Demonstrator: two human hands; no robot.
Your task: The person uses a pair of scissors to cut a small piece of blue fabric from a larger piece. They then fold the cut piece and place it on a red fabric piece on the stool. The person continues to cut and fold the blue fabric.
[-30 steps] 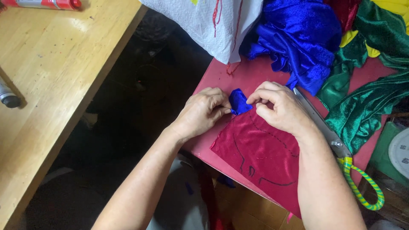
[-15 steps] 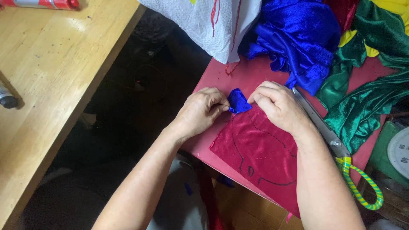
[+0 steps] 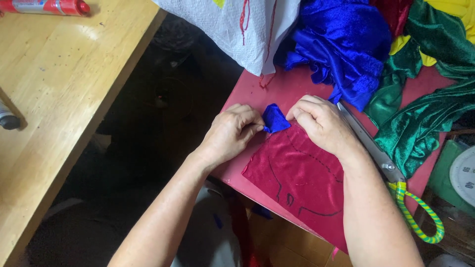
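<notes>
we see 1 red can (image 3: pixel 49 6) on 1 wooden table (image 3: pixel 59 74) | our left hand (image 3: pixel 232 133) pinching 1 small blue scrap (image 3: pixel 274 119) | scrap atop 1 crimson cloth (image 3: pixel 302 178) | right hand (image 3: pixel 321 123) curled, fingertips on scrap | 1 scissors (image 3: pixel 391 173) far right

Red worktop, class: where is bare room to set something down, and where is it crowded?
The red worktop is bare between the white cloth and the left hand. The wooden table is open between the red can and grey can. Blue fabric, green fabric and scissors crowd the right.
</notes>
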